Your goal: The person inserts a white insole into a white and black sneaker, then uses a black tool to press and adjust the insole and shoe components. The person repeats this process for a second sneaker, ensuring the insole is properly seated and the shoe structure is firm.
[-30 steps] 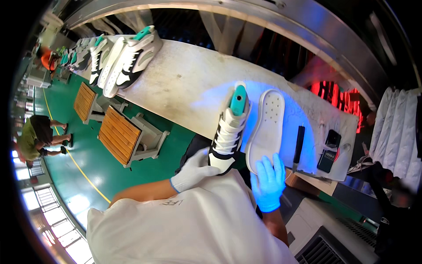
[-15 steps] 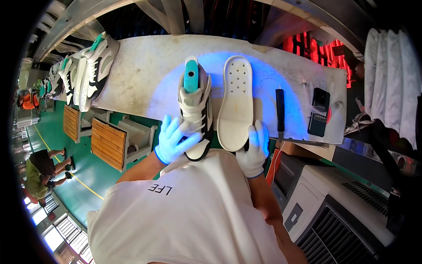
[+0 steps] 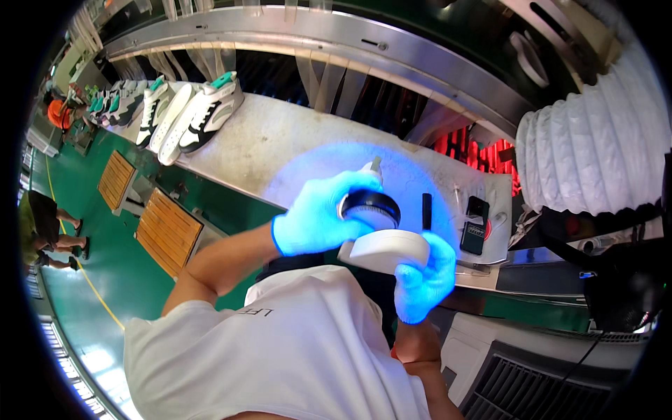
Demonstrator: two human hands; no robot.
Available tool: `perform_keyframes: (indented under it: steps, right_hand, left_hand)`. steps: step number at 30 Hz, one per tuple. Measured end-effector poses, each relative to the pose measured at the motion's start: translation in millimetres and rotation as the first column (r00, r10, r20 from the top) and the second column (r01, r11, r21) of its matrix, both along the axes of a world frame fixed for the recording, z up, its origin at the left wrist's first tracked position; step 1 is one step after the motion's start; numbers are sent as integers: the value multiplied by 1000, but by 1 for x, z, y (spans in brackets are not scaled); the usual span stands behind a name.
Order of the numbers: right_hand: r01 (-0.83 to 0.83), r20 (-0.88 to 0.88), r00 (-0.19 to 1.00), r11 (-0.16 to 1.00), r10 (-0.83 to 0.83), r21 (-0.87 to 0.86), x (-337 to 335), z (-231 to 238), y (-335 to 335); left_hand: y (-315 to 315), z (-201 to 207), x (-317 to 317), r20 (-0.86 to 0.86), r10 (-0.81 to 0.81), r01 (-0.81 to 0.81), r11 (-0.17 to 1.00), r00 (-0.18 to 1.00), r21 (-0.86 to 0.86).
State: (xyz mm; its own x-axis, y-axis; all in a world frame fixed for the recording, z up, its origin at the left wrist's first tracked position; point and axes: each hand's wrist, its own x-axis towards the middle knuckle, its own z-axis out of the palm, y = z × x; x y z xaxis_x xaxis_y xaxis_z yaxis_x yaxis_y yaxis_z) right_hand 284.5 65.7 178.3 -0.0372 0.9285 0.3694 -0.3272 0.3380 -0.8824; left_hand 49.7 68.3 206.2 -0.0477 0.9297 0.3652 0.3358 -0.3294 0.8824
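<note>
The two gloved hands are near each other above the front edge of the worktable (image 3: 280, 133), and each one has hold of a piece. The left hand (image 3: 316, 217) is curled around a shoe (image 3: 374, 200), with its black-edged front toward the person. The right hand (image 3: 428, 276) grips a white sole (image 3: 388, 253) by its right side, with the fingers bent and the thumb in front; how firmly it presses, one cannot tell.

The relation which matters is between these two pieces: the sole lies just below the shoe in the view, on the side nearer to the person's body. The shoe is to the right of the left hand, which is its nearer hand; the sole is to the left of the right hand. Whether the pieces touch is not clear.

The shoe's long axis seems to run away from the person, strongly foreshortened, with its far end behind the left fingers. The sole shows mainly its rounded end wall, so its long axis also appears to point away.
</note>
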Motion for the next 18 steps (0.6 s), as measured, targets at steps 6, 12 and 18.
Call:
perform_keyframes:
  steps: [6, 12, 18]
  right_hand:
    - [-94, -89, 992, 992, 86, -87, -7, -11, 20]
    - [-149, -39, 988, 987, 152, 59, -15, -17, 32]
    - [-268, -90, 959, 963, 267, 2, -17, -17, 34]
  left_hand:
    - [-7, -44, 14, 170, 72, -121, 945, 983, 304]
    - [-21, -41, -2, -74, 99, -63, 919, 992, 390]
    - [-31, -48, -11, -116, -9, 54, 917, 993, 394]
